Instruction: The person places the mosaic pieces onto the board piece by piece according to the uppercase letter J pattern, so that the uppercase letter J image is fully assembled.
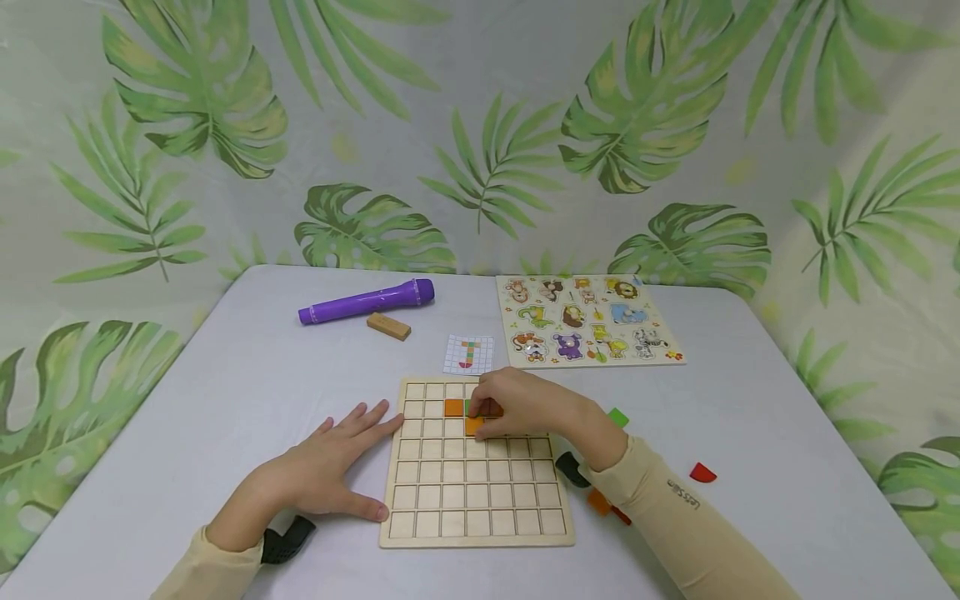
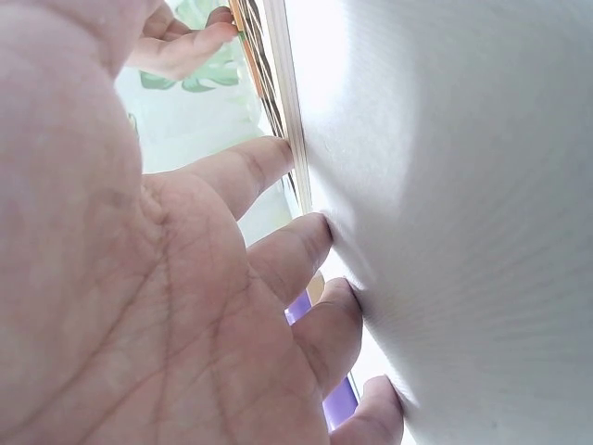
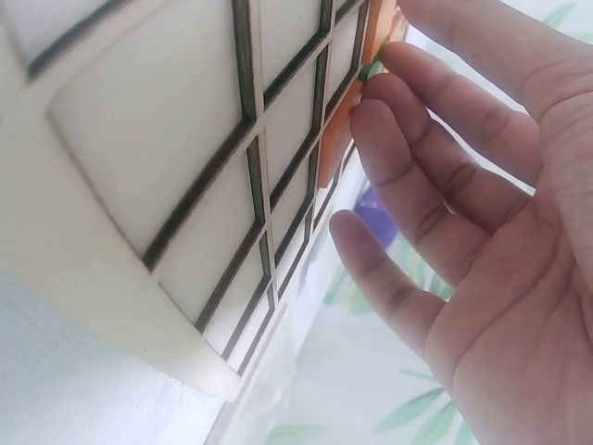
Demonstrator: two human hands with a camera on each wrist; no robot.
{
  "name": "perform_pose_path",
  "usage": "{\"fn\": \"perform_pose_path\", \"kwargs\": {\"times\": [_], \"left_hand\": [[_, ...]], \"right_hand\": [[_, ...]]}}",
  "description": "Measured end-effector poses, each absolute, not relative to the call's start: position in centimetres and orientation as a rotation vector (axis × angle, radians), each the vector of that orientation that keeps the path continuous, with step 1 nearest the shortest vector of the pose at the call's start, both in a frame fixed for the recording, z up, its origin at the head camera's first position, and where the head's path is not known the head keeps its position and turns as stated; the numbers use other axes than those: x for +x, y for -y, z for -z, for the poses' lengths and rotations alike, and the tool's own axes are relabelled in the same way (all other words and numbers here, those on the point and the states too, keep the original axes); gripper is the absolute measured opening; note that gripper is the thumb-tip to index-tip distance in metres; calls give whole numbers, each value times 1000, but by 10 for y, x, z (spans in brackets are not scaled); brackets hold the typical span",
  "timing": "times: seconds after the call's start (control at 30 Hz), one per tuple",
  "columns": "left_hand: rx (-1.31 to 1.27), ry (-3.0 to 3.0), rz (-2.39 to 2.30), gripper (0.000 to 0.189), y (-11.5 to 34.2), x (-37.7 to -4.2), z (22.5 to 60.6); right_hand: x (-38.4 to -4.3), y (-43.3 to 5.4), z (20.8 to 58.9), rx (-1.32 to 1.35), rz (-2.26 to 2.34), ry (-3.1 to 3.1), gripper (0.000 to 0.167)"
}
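A wooden grid board [image 1: 476, 500] lies on the grey table. My left hand [image 1: 330, 471] lies flat on the table, fingers spread, with the index fingertip and thumb against the board's left edge [image 2: 283, 102]. My right hand [image 1: 513, 404] reaches over the board's top rows. Its fairly straight fingertips [image 3: 389, 65] rest on a small green tile [image 3: 371, 70] beside orange tiles [image 1: 453, 407] set in the grid. Another orange tile [image 1: 473, 426] sits one row lower. The hand hides part of these tiles.
At the back lie a purple marker [image 1: 367, 301], a wooden block [image 1: 388, 326], a pattern card [image 1: 468, 354] and an animal peg puzzle [image 1: 587, 320]. Loose green [image 1: 617, 417], red [image 1: 702, 473] and orange [image 1: 598, 501] pieces lie right of the board.
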State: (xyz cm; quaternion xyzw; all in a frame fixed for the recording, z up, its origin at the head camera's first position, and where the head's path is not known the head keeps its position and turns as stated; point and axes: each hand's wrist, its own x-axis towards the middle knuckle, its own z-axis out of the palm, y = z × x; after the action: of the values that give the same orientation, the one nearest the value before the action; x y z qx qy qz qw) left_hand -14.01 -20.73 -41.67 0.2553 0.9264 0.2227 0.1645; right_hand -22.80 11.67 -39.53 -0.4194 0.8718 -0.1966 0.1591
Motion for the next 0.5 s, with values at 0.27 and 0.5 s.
{"fn": "perform_pose_path", "kwargs": {"times": [0.27,0.5], "left_hand": [[721,-2641,-638,117,207,-140,416],[726,-2644,-632,118,207,-139,416]], "right_hand": [[-226,-119,391,-1180,566,-2494,18],[-225,-128,382,-1073,586,-2530,15]]}}
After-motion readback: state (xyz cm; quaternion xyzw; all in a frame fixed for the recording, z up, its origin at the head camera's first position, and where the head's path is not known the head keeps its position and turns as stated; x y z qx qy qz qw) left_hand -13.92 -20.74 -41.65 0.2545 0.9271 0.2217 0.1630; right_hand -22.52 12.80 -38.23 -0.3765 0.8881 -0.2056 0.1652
